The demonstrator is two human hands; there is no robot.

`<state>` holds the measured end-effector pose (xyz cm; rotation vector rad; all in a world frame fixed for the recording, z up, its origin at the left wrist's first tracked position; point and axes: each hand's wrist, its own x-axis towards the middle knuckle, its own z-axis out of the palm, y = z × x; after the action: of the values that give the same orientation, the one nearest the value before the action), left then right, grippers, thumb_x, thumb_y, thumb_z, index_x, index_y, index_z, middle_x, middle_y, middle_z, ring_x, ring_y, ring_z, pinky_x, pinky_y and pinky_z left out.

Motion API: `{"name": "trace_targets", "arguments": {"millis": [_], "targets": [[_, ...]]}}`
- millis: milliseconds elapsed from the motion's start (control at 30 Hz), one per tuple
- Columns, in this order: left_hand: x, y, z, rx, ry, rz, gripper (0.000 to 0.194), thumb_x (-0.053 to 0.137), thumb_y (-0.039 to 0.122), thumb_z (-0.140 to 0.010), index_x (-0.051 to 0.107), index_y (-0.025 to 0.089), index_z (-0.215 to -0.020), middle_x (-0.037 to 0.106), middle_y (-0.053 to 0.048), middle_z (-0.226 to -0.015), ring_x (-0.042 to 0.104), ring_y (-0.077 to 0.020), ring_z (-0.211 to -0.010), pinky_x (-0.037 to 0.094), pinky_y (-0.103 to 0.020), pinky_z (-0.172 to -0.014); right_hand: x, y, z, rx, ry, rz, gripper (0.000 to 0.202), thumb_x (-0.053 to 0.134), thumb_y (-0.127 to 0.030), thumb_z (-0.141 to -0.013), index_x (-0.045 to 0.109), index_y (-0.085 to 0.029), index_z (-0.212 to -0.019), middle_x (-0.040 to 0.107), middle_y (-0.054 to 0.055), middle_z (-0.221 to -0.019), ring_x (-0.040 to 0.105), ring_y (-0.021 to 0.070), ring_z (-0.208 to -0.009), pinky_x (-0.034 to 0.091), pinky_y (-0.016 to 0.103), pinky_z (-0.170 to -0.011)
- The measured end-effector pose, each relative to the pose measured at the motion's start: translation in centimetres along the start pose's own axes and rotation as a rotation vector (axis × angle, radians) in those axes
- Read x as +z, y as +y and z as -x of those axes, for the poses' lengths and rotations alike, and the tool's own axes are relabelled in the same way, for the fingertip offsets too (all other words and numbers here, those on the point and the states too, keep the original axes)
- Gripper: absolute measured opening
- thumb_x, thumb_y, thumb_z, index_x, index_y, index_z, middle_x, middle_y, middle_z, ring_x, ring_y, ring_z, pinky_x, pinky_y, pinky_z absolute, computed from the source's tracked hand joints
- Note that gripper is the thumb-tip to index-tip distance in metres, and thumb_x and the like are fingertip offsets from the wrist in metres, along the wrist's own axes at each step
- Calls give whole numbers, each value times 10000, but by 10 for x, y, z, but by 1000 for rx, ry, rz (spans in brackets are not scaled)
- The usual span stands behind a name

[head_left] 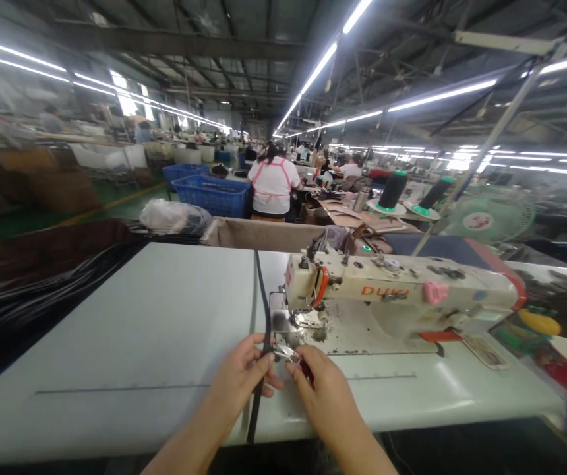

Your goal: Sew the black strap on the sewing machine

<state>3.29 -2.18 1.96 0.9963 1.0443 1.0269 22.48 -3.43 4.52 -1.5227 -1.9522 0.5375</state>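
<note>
My left hand (240, 371) pinches a long, narrow black strap (262, 290) between thumb and fingers. The strap runs from the far edge of the pale sewing table (179, 310) down past the near edge. In my right hand (326, 381) is a small pair of metal thread snips (284, 352), its blades pointing left at the strap beside my left fingertips. Whether the blades touch the strap I cannot tell. Just beyond my hands stands a white industrial sewing machine (362, 287), its needle area right of the strap.
Dark stacked material (41, 297) lies along the table's left side. Behind the table stand a beige bin (264, 232) and a blue crate (214, 194). Black thread cones (393, 191) and a green fan (486, 214) are at the right. A person in a white top (272, 185) sits ahead.
</note>
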Motion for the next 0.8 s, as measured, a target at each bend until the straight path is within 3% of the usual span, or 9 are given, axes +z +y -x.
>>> {"name": "trace_targets", "arguments": {"millis": [333,567,700,800], "targets": [[1,0,4,18,-39,21,721,831,659,-749,590,197,-1247,692,-32,-822,755,-257,-785,603,-315,-627,4,-7,-1,-191,27,104,52,598,-215,-995,628,-227,-955,700,21,-865,666,207,-813,447,295,-687],[4,-5,7,18,-38,96,706,866,605,-743,594,197,-1251,682,-15,-829,762,-261,-783,572,-290,-594,21,5,-7,-356,277,280,152,516,-279,-1065,634,-221,-989,703,14,-813,666,204,-738,432,307,-673],[3,-4,9,-9,-72,107,673,850,597,-774,629,182,-1256,666,-19,-798,755,-264,-804,570,-293,-613,21,6,-3,-283,297,276,224,461,-321,-1094,640,-226,-999,704,10,-802,663,194,-718,416,304,-664],[4,-6,9,-38,58,229,606,804,604,-811,668,160,-1199,662,-43,-872,717,-219,-769,533,-255,-553,17,4,1,-144,250,159,230,492,-391,-1082,629,-231,-992,707,10,-819,662,191,-731,424,293,-660]]}}
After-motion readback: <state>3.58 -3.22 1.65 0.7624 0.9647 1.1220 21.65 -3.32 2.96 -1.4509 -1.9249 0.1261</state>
